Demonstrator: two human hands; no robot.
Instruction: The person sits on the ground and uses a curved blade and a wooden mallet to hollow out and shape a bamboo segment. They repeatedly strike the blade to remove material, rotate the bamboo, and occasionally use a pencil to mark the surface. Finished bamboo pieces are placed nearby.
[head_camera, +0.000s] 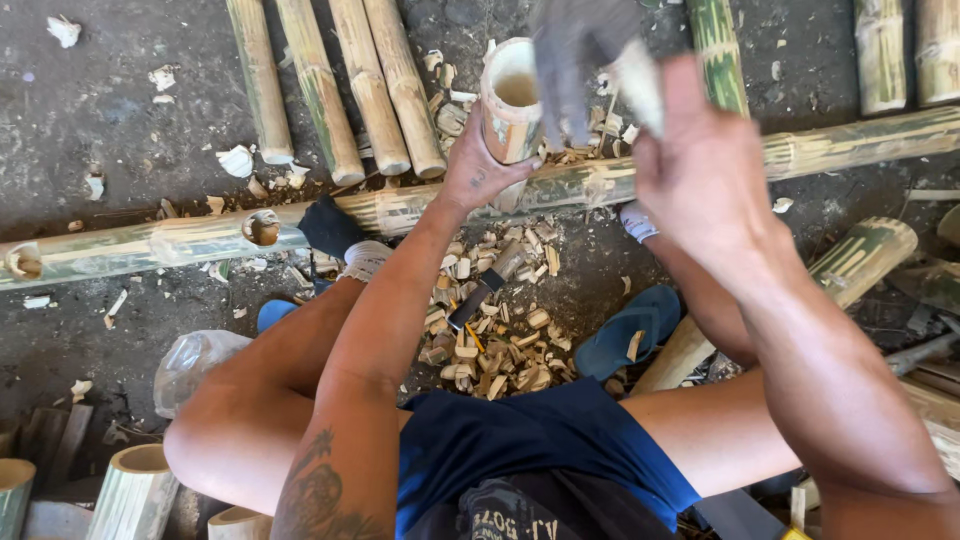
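Short bamboo section (512, 100) upright on long bamboo pole (400, 205), clasped at side by left hand (480, 165). Right hand (700, 170) raised, grip closed on blurred blade (590, 50) above rim. Chopping step, seemingly; calls for steady hold, fingers clear of rim. Chip pile (490, 340), hammer (485, 290) on ground between sandals (630, 330).

Dark blue shorts (530, 440); bare tattooed forearm (320, 490); blue flip-flops (630, 330); a grey glove (575, 50) in view.

Dark dirt floor (130, 120) carries a long bamboo pole (180, 240) running from nine to three o'clock. Four cut bamboo lengths (340, 90) lie at twelve. Wood chips (490, 350) and a hammer (485, 290) sit at centre, a blue sandal (625, 335) just toward three.
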